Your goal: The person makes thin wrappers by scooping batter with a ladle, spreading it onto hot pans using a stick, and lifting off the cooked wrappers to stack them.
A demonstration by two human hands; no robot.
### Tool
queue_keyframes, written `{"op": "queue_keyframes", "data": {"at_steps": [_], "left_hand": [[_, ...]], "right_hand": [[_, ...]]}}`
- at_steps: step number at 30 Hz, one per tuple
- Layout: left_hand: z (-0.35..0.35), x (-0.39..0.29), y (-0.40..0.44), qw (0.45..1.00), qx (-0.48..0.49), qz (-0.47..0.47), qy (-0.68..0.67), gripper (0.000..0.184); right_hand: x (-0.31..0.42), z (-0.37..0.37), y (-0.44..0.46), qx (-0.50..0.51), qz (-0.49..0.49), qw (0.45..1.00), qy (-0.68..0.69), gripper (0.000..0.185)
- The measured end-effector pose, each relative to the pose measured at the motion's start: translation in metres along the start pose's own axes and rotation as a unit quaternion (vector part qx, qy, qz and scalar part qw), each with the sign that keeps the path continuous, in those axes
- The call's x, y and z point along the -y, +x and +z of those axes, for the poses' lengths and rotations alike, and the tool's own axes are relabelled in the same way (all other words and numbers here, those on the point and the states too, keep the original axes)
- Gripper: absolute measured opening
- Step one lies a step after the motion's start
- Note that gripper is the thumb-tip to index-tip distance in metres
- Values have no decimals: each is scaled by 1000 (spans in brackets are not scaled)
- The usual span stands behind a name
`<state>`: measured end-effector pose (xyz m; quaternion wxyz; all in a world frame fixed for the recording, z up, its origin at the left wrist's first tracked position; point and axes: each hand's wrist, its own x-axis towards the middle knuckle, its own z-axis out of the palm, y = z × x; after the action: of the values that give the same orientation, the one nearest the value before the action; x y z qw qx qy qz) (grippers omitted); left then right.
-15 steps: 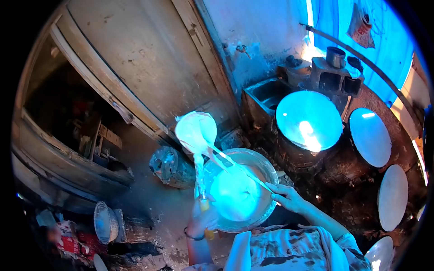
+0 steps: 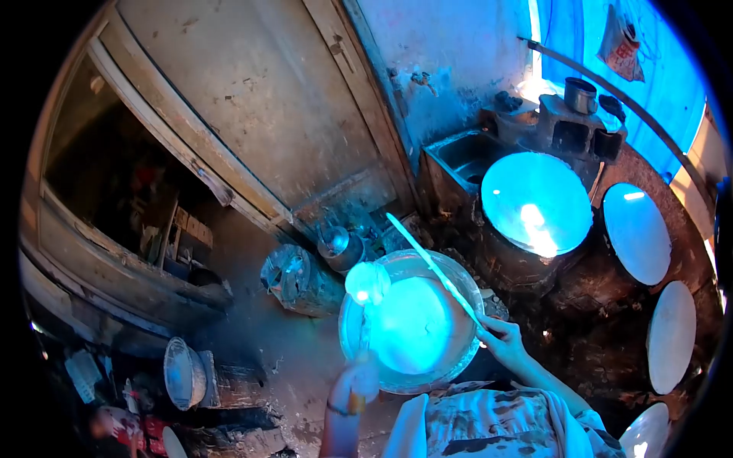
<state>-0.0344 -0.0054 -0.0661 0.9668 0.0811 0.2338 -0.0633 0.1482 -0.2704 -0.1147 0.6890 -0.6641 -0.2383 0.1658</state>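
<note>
My left hand (image 2: 355,382), blurred, is closed round the handle of a ladle (image 2: 368,284). The ladle's round, pale head is over the left rim of a wide tub (image 2: 463,365). Inside the tub is a bright, whitish mass (image 2: 412,324); glare hides its texture. In my right hand (image 2: 502,338), at the tub's right rim, is the lower end of a long, flat, pale stick (image 2: 435,267). The stick slants up and left across the tub, its far tip beyond the back rim. Whether ladle and stick touch the mass, I cannot tell.
A large pan (image 2: 534,202) stands on a stove at the right, with round pale discs (image 2: 637,233) beside it. Behind the tub are a metal pot (image 2: 340,248) and a battered bucket (image 2: 301,282). A sink (image 2: 462,156) sits by the wall.
My left hand has brought the ladle head down and right towards the tub. The large pale mass around it is no longer seen. The stick in my right hand now points higher.
</note>
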Motion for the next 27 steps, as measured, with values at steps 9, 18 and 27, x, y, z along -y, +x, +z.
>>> {"op": "queue_keyframes", "data": {"at_steps": [9, 18, 27], "left_hand": [[-72, 6, 22, 990, -34, -127, -51, 15], [50, 39, 127, 900, 62, -359, 238, 19], [200, 269, 168, 654, 226, -506, 514, 29]], "right_hand": [[-44, -5, -26, 15, 96, 992, -77, 30], [-47, -45, -107, -186, 3, 940, -285, 29], [2, -112, -271, -607, 8, 697, -381, 30]]}}
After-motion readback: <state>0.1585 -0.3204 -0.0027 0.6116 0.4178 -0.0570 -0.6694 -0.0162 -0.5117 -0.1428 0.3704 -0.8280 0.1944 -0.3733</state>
